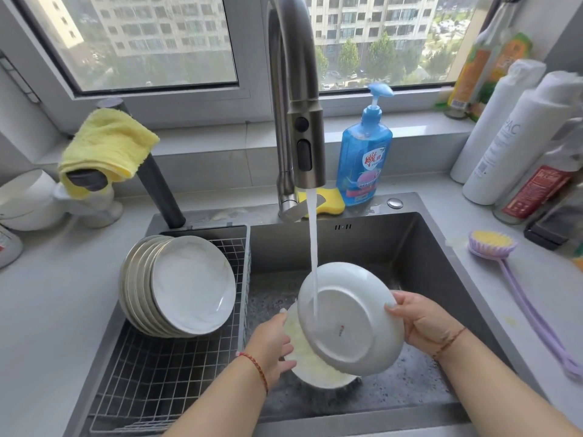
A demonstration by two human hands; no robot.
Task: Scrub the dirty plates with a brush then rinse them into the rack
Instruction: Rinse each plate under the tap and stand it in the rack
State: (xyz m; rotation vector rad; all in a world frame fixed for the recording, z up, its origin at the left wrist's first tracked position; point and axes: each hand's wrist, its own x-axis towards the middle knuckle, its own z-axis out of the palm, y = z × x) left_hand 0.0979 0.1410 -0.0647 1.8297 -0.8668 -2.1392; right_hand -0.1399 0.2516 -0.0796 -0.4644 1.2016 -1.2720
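Along the back edge of the dark steel sink (426,234) we see a blue pump bottle of dish soap (362,159), a yellow sponge (331,200) just beside it, and a tall brushed-metal tap (299,121) running a stream of water (312,247). A yellow cloth (107,146) is draped over a dark slanted spout at the left. On the grey counter to the right lies a lilac long-handled brush with yellow bristles (492,244), well apart from both our hands, near white bottles (517,137) by the windowsill.

The wire rack (157,373) fills the left part of the sink, and a row of white plates (176,285) leans on edge in its far end.

Our right hand (422,320) grips the rim of a white round plate (350,316), fingers curled over the edge, holding it tilted with its underside toward us; the water lands on that underside. Behind it a second white plate with yellowish suds (309,357) sits low in the sink basin, partly hidden by the first. Our left hand (274,342) holds this sudsy plate at its left edge, thumb on the face.
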